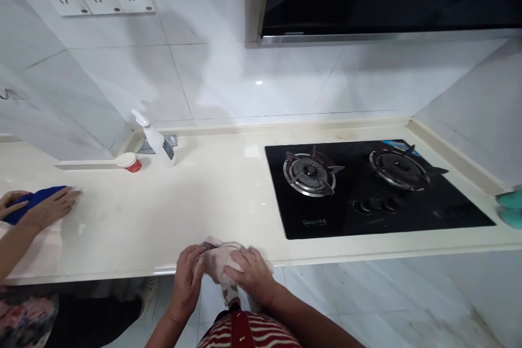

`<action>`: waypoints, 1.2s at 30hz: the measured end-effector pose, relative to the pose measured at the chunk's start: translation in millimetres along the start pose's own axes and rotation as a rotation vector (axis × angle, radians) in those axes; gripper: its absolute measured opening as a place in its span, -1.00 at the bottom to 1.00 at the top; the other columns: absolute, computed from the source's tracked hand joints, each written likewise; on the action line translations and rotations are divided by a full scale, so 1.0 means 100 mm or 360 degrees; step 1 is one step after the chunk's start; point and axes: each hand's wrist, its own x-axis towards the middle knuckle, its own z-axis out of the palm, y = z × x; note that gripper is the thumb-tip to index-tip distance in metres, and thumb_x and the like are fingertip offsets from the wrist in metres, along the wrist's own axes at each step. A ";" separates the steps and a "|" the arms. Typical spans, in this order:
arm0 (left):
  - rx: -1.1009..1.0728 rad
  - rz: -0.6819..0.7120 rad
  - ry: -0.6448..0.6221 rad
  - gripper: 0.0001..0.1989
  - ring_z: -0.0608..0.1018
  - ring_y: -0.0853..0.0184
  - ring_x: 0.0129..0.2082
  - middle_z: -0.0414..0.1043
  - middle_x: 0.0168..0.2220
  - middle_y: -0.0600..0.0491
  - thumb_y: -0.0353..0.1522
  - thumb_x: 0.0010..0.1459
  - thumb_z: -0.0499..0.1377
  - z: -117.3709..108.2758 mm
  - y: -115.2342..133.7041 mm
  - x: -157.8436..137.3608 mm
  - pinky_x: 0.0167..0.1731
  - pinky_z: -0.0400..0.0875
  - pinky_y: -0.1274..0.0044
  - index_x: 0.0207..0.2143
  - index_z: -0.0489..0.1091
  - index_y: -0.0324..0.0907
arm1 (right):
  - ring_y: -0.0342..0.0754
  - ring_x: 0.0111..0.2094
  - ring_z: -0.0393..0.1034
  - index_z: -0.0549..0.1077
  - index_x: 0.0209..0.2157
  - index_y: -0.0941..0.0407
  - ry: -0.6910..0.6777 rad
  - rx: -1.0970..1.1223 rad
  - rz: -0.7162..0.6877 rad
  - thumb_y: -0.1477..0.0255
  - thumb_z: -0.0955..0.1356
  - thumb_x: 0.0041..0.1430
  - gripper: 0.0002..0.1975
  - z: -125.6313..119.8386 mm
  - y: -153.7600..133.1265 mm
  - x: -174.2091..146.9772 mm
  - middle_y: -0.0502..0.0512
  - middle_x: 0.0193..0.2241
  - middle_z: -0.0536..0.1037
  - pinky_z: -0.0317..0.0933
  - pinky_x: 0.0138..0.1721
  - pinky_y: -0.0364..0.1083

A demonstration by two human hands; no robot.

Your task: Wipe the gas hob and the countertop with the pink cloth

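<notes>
A pale pinkish-white cloth point(218, 262) is bunched up between my two hands at the front edge of the cream countertop point(196, 201). My left hand point(188, 277) grips its left side, fingers curled into the folds. On the right side my right hand point(252, 274) clasps the cloth from above, fingers bent over it. Part of the cloth lies hidden under the fingers. To the right of my hands is the black glass gas hob point(326, 212) with two burners.
A white spray bottle point(157, 138) and a small red-and-white tub point(131, 162) stand by the back wall. At far left a co-worker's hands point(51, 209) press a blue cloth point(38, 196) on the counter. A dark range hood point(387, 0) overhangs the hob. Green objects point(510, 209) sit at far right.
</notes>
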 end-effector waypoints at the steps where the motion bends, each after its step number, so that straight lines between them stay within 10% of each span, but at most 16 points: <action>1: -0.0001 0.0017 -0.0032 -0.73 0.51 0.24 0.02 0.48 -0.02 -0.04 -0.27 0.38 0.01 0.07 0.06 0.01 0.04 0.49 0.32 0.02 0.40 -0.08 | 0.09 0.10 0.27 0.47 0.02 -0.17 0.0053 -0.0067 0.0038 0.35 0.41 0.25 -0.70 -0.10 0.14 -0.17 0.07 0.09 0.46 0.05 0.19 0.21; 12: 0.0094 0.0616 -0.0440 -0.71 0.51 0.22 0.01 0.48 -0.01 -0.10 -0.39 0.29 0.11 1.04 0.76 0.08 -0.01 0.50 0.32 0.05 0.39 -0.12 | 0.17 0.02 0.28 0.46 0.07 -0.03 -0.0057 -0.0327 0.0863 0.59 0.34 0.02 -0.46 -1.55 1.70 -1.90 0.20 0.06 0.41 0.21 0.01 0.13; 18: 0.0327 0.0584 -0.0207 -0.74 0.50 0.20 -0.02 0.47 -0.04 -0.10 -0.39 0.27 0.08 1.13 0.51 0.27 -0.04 0.48 0.32 -0.02 0.43 -0.12 | 0.19 0.15 0.20 0.40 0.15 -0.03 0.0109 -0.0143 0.1227 0.28 0.29 0.14 -0.49 -2.08 2.01 -1.57 0.16 0.18 0.31 0.17 0.13 0.18; 23: 0.0457 0.0493 -0.0046 -0.72 0.49 0.14 0.00 0.48 -0.04 -0.11 -0.35 0.28 0.07 1.14 0.23 0.51 -0.02 0.45 0.25 0.01 0.43 -0.14 | 0.29 0.24 0.08 0.37 0.22 -0.08 -0.0361 -0.0086 0.1410 0.28 0.30 0.16 -0.44 -1.76 1.87 -0.46 0.18 0.31 0.19 0.06 0.14 0.29; 26: 0.0518 0.0483 0.0015 -0.73 0.50 0.16 -0.01 0.49 -0.05 -0.10 -0.32 0.29 0.08 1.13 0.16 0.55 -0.03 0.45 0.28 -0.01 0.43 -0.14 | 0.31 0.28 0.01 0.40 0.19 -0.09 -0.0450 0.0022 0.1145 0.32 0.37 0.10 -0.43 -1.33 1.45 -0.09 0.19 0.32 0.18 -0.02 0.17 0.30; 32: 0.0492 0.0476 0.0139 -0.73 0.51 0.17 -0.09 0.49 -0.11 -0.13 -0.28 0.32 0.06 1.09 0.09 0.53 -0.06 0.46 0.29 -0.07 0.46 -0.20 | 0.27 0.20 0.10 0.47 0.05 -0.09 -0.0622 0.0699 0.0615 0.40 0.45 -0.10 -0.42 -0.92 0.45 -0.30 0.10 0.21 0.31 -0.06 0.21 0.29; 36: 0.0468 0.0495 0.0141 -0.72 0.52 0.15 -0.11 0.51 -0.14 -0.12 -0.25 0.31 0.07 1.09 0.02 0.58 -0.09 0.46 0.31 -0.13 0.50 -0.20 | 0.09 -0.01 0.37 0.53 -0.18 0.01 -0.0430 0.1409 0.1015 0.46 0.40 -0.19 -0.59 -1.21 0.47 -0.78 0.06 -0.09 0.49 0.27 0.04 0.05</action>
